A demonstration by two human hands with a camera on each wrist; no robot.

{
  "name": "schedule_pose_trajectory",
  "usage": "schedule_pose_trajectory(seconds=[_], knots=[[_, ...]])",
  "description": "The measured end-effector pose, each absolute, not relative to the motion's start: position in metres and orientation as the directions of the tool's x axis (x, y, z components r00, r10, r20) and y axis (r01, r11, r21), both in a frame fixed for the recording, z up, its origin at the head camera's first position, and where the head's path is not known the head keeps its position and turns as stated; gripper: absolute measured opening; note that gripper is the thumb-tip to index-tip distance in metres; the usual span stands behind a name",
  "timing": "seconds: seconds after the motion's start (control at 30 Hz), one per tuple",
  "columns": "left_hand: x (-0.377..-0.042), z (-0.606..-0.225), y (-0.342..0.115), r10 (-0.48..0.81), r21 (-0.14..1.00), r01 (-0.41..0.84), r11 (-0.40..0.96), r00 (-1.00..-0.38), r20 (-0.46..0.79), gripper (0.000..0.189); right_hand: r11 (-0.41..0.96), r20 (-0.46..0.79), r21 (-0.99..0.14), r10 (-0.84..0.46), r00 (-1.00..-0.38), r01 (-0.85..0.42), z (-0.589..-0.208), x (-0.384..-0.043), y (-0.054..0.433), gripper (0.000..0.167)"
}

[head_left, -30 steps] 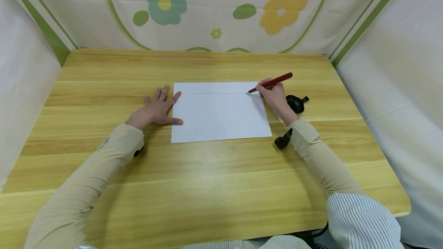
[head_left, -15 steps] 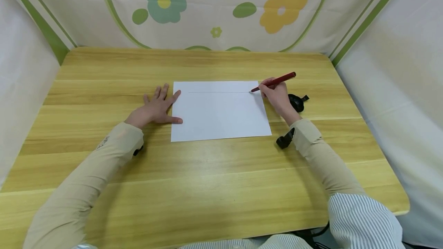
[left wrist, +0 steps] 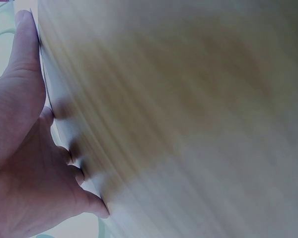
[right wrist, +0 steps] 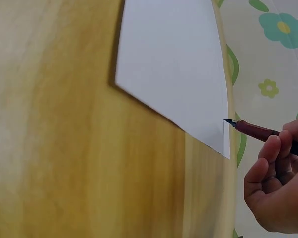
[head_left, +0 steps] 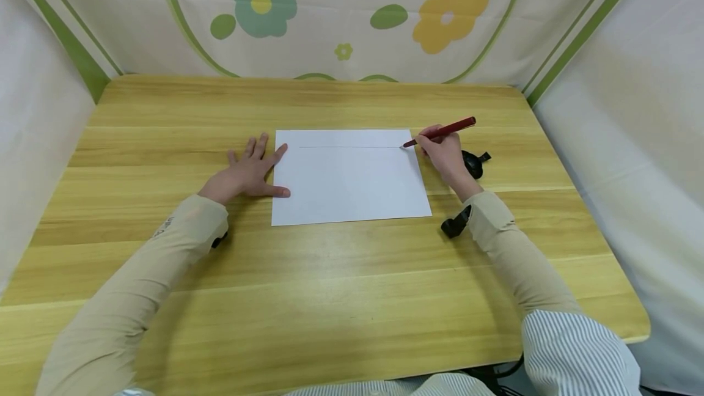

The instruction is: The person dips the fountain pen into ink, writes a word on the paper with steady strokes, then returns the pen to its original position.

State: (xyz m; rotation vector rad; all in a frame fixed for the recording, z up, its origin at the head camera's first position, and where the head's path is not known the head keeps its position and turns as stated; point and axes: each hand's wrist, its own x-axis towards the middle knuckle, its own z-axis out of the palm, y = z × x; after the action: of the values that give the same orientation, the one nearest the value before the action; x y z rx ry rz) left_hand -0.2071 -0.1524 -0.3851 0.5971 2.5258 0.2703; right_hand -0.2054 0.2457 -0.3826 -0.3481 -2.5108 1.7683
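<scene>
A sheet of white paper [head_left: 352,188] lies on the wooden table, with one thin straight line [head_left: 346,147] running along its upper part. Fingers spread, my left hand [head_left: 244,175] rests at the sheet's left edge, thumb and index fingertip lying on the paper. My right hand [head_left: 447,156] pinches a dark red fountain pen [head_left: 448,129] at the upper right of the sheet. Its nib [right wrist: 229,121] meets the paper at the line's right end in the head view. The right wrist view shows the pen's barrel [right wrist: 258,131] slanting up out of the curled fingers.
Just right of my right hand a black rounded object [head_left: 474,165] with a small tab sits on the table [head_left: 330,298]. A black device [head_left: 455,225] hangs at my right wrist. White cloth [head_left: 341,5] with printed flowers stands behind the table.
My right hand and the fountain pen have moved a little to the right, and the line now reaches further right. My left hand and the paper stay in place.
</scene>
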Motion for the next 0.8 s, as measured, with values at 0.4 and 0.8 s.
schedule_pose_trajectory(seconds=[0.4, 0.8], knots=[[-0.205, -0.383, -0.152, 0.457, 0.302, 0.350, 0.887, -0.767, -0.452, 0.106, 0.319, -0.103, -0.932, 0.222, -0.970, 0.172, -0.383, -0.206, 0.250, 0.012], [-0.202, -0.380, -0.152, 0.452, 0.311, 0.338, 0.888, -0.769, -0.452, 0.105, 0.354, -0.028, -0.931, 0.165, -0.986, 0.085, -0.376, -0.215, 0.236, 0.012]])
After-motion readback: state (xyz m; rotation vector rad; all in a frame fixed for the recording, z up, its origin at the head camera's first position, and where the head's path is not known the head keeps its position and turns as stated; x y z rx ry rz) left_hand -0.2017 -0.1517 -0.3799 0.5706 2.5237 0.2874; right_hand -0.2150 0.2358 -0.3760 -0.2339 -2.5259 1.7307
